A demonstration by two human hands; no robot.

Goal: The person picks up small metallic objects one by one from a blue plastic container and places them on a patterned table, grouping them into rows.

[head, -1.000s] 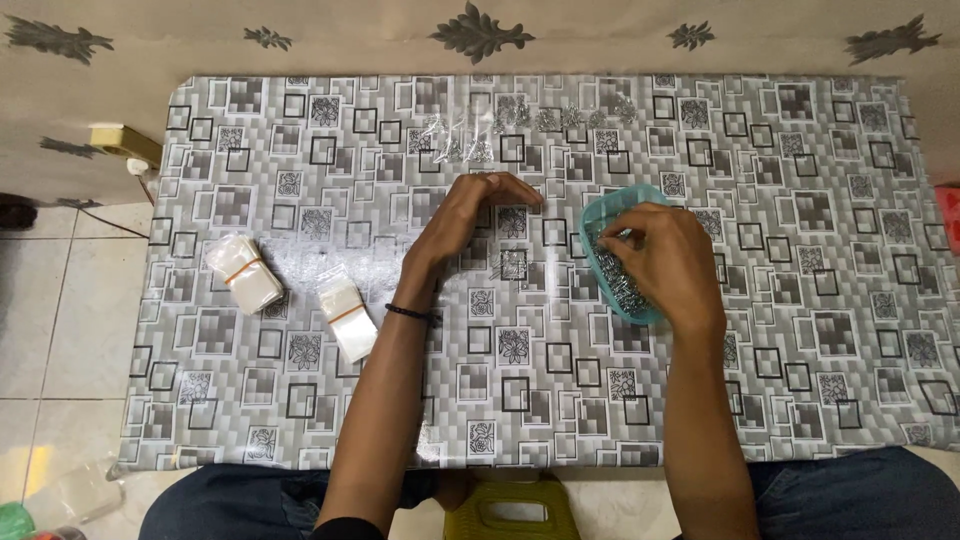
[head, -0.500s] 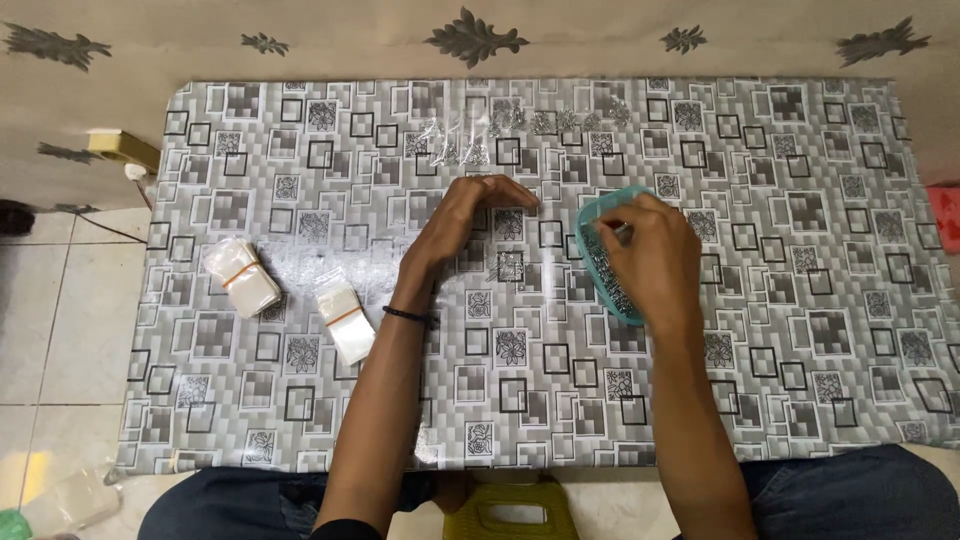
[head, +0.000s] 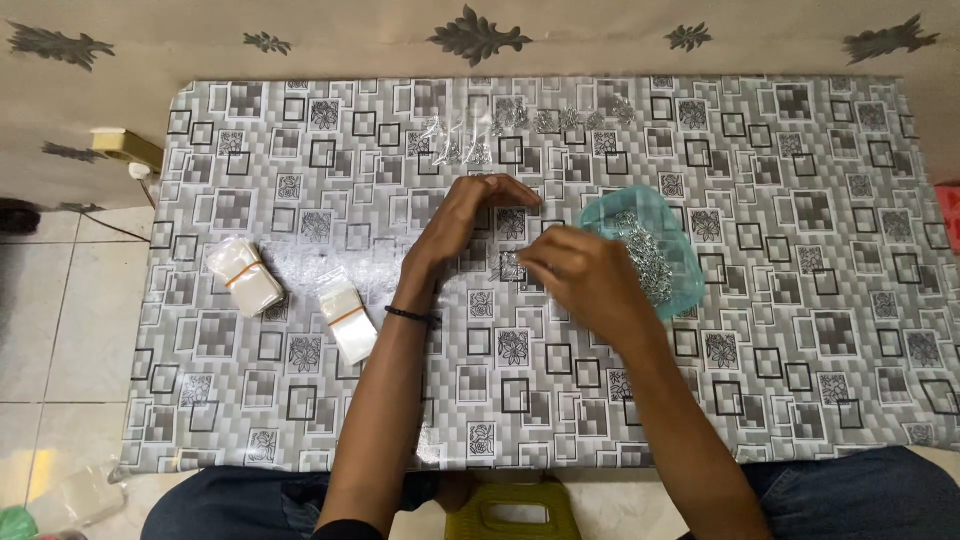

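My left hand (head: 470, 215) arches over the middle of the patterned table (head: 800, 330), fingers spread and fingertips touching the surface. I see nothing clearly in it. My right hand (head: 585, 275) hovers just right of it, fingertips pinched together and pointing at the left hand; anything between them is too small to see. A teal plastic bowl (head: 655, 200) of small silvery metal pieces (head: 650, 262) sits right behind my right hand, partly covered by it. A dark band circles my left wrist.
Two rubber-banded stacks of small clear bags (head: 245, 275) (head: 345, 315) lie at the left. Several clear bags with metal pieces (head: 530, 125) line the far edge. A yellow-green stool (head: 510, 510) stands between my knees. A beige socket (head: 125, 148) hangs off the table's left.
My right hand has left the teal bowl and moved left toward my left hand, uncovering most of the bowl. My left hand has stayed in place.
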